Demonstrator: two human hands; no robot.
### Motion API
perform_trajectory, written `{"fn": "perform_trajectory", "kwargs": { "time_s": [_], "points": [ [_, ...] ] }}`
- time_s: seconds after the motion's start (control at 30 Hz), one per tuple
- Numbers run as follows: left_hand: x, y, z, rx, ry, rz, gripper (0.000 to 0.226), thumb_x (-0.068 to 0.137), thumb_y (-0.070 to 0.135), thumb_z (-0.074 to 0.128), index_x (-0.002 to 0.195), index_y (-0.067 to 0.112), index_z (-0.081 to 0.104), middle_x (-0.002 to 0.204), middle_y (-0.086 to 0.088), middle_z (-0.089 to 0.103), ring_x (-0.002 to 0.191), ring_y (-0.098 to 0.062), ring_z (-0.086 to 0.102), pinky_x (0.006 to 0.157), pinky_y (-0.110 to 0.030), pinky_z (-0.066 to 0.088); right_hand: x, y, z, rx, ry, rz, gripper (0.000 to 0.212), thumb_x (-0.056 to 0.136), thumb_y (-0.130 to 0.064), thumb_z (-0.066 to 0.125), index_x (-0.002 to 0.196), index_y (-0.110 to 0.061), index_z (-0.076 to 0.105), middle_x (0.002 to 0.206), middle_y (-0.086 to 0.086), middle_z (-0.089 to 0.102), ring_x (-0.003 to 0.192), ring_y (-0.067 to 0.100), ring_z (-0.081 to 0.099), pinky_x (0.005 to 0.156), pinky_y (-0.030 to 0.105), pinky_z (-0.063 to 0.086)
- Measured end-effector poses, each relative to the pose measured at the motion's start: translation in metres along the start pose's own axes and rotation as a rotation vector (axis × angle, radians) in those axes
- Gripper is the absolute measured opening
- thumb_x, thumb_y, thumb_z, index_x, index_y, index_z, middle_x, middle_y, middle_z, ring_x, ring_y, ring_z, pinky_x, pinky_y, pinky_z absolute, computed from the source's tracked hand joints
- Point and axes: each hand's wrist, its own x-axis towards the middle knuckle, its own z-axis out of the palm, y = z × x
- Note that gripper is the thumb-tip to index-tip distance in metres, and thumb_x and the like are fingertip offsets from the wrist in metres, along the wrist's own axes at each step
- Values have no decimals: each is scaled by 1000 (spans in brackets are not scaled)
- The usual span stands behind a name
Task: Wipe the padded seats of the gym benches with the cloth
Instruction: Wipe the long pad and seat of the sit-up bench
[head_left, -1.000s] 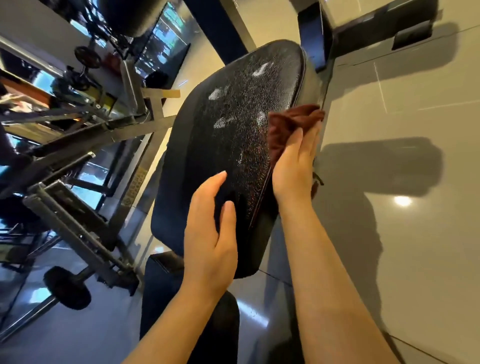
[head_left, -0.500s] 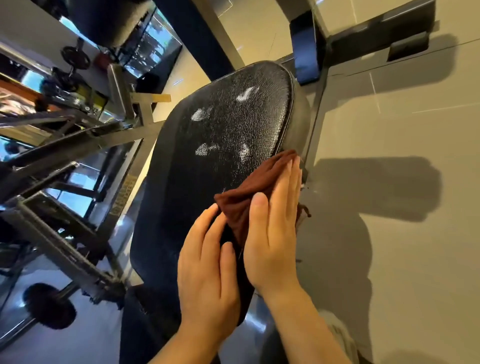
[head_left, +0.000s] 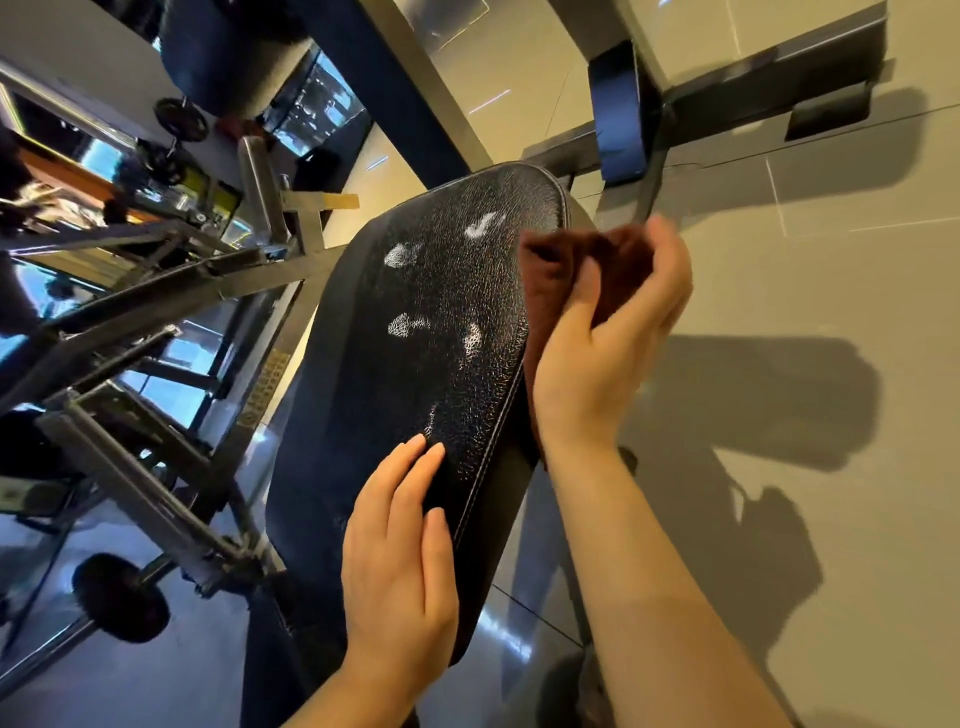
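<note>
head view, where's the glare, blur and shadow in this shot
Head view: pale sheen patches glare on the black seat pad; the right hand gripping the cloth is motion-blurred at its fingertips; hard arm shadows fall on the floor tiles; wide-angle bends the frame.

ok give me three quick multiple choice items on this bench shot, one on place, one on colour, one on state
1. Where is the cloth?
A. at the seat's right edge
B. on the floor
C. under the left hand

2. What colour is the cloth?
A. white
B. dark red-brown
C. blue

3. What is the left hand doing?
A. gripping a weight
B. hanging off the seat
C. resting on the seat with fingers straight

Key: 1 A, the right hand holds it there; 2 B, it looks maroon; 3 C, the fingers lie straight on the black padding.
</note>
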Motion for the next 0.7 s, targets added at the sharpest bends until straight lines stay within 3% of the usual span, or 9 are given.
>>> {"fn": "perform_trajectory", "kwargs": {
  "time_s": [0.1,0.17,0.27,0.37,0.47,0.53,0.6,0.67,0.7],
  "points": [
    [-1,0,0,7,-11,-6,44,97,29,32,140,26,43,145,10,44,135,-4,38,110,-15,25,-43,3,-7,-39,37,-68,22,92,1,49,111,4,61,133,22,52,132,35,44,112,42,34],
    [-1,-1,0,5,-18,-14,44,98,32,31,141,28,41,145,9,43,135,-6,38,111,-18,26,-70,3,-18,-31,-55,-39,33,97,-5,41,123,0,60,145,12,47,139,28,39,116,40,30],
    [-2,-1,0,0,-15,-13,44,98,33,30,141,30,38,145,8,43,135,-7,39,110,-22,29,-112,12,-41,-73,-315,-67,46,103,-23,34,150,-21,31,159,-9,22,149,16,19,120,41,18],
    [-2,-1,0,-1,-13,-10,44,98,32,31,141,30,39,145,9,43,135,-7,39,111,-20,28,-120,26,-51,-158,-476,-120,51,104,-46,20,152,-46,2,162,-21,-1,151,11,1,122,34,3],
    [-1,-2,0,5,-3,-7,44,97,31,31,141,29,40,145,12,41,135,-4,37,111,-15,24,-80,21,-31,-94,-448,-26,48,101,-48,20,147,-49,3,159,-23,-5,149,4,-6,122,31,-4],
    [0,-2,0,9,2,-4,45,97,29,32,140,27,42,144,13,42,135,-3,37,110,-12,23,-43,10,-10,-76,-347,23,51,100,-43,20,150,-36,10,161,-12,4,149,5,-3,121,25,-2],
    [0,-1,0,-3,5,-8,45,97,28,32,140,27,43,144,12,44,134,-3,38,109,-11,23,-3,2,7,-148,-290,22,53,103,-38,24,152,-19,27,160,1,23,149,13,12,121,27,7],
    [0,-1,0,-12,-4,-19,45,96,30,32,140,32,39,143,15,43,134,-2,38,108,-10,23,41,-3,15,-196,-369,76,47,105,-35,27,141,-14,48,142,2,51,134,15,41,111,24,27],
    [0,0,0,-15,-9,-25,44,96,31,32,140,35,38,143,16,43,134,-1,38,108,-10,23,61,-5,18,-200,-456,148,43,106,-36,28,129,-15,57,120,-3,61,114,10,54,97,19,37]
  ]
}}
